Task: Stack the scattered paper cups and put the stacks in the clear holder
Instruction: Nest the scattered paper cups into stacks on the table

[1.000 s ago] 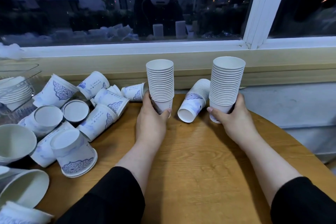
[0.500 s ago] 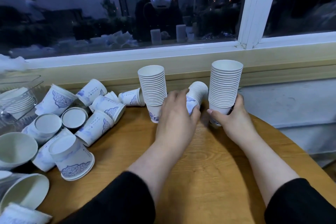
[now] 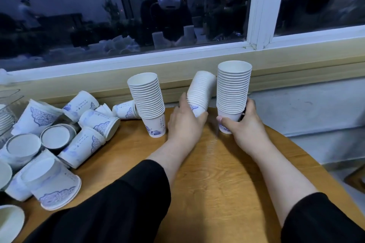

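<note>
Head cam: middle stack coming up to join the right one

Left hand (image 3: 186, 122) is wrapped round the base of the middle stack (image 3: 200, 92), which is tilted with its mouth leaning toward the window. Right hand (image 3: 244, 122) grips the bottom of the right stack (image 3: 233, 87), upright on the bench (image 3: 207, 183). A third stack (image 3: 147, 100) stands free just left of the left hand, nobody touching it.

My guess is the tilted stack goes into the right one. If so, I'd straighten it first, line its base over the open top cup and let it drop in without squeezing, since paper rims crush and jam easily. Keep the right hand low on its stack so it doesn't tip.

Loose cups (image 3: 88, 124) are piled on their sides and upside down at the left of the bench, so plenty is left to do.

Hard to see: the holder (image 3: 9, 102) is cut off at the left edge, only a clear corner with some rims inside showing. Can't tell how full it is. Fingers behind both stacks are hidden too.
</note>
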Demonstrator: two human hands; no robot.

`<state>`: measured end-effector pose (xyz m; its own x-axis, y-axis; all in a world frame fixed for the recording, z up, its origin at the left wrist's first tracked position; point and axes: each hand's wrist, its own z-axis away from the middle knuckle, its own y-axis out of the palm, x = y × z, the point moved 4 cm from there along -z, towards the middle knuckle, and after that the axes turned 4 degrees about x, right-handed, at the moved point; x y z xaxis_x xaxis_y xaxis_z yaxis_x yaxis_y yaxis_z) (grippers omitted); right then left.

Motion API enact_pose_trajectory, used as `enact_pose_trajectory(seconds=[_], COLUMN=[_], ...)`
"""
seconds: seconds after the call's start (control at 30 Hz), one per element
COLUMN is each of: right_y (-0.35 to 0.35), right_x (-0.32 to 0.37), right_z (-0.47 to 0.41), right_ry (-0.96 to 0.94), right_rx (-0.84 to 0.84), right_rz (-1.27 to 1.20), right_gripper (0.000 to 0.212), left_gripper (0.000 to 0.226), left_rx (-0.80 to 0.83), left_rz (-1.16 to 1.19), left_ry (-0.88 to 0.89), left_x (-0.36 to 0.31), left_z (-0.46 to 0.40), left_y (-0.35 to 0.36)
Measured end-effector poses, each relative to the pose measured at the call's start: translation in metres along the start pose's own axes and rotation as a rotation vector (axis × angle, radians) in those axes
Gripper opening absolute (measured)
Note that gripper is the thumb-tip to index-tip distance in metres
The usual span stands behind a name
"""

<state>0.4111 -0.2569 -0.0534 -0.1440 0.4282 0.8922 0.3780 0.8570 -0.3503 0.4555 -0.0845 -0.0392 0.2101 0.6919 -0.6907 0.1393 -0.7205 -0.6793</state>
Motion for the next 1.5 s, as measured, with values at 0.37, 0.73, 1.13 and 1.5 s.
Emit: enact_pose_trajectory(seconds=[0.37,0.73,1.13,1.5], right_y=[0.001,0.005,0.058,0.138], right_x=[-0.001,0.002,0.06,0.136], right_z=[-0.011,-0.008,0.09,0.228], right_ry=[-0.029,-0.038,-0.326,-0.286], right_rx=[0.095,0.094,0.095,0.449], right_rz=[0.03,-0.033,0.079,-0.073], right_gripper=[0.075,0.089,0.008,0.019], left_gripper=[0.078,0.098,0.029,0.023], left_rx=[-0.08,-0.047,-0.218,-0.268], left_rz=[0.613,0.537,0.426,0.193], left_ry=[-0.049,-0.087,-0.05,0.114], left_x=[0.01,0.01,0.031,0.016], left_z=[0.014,0.039,0.157,0.253], left_y=[0.005,-0.001,-0.093,-0.251])
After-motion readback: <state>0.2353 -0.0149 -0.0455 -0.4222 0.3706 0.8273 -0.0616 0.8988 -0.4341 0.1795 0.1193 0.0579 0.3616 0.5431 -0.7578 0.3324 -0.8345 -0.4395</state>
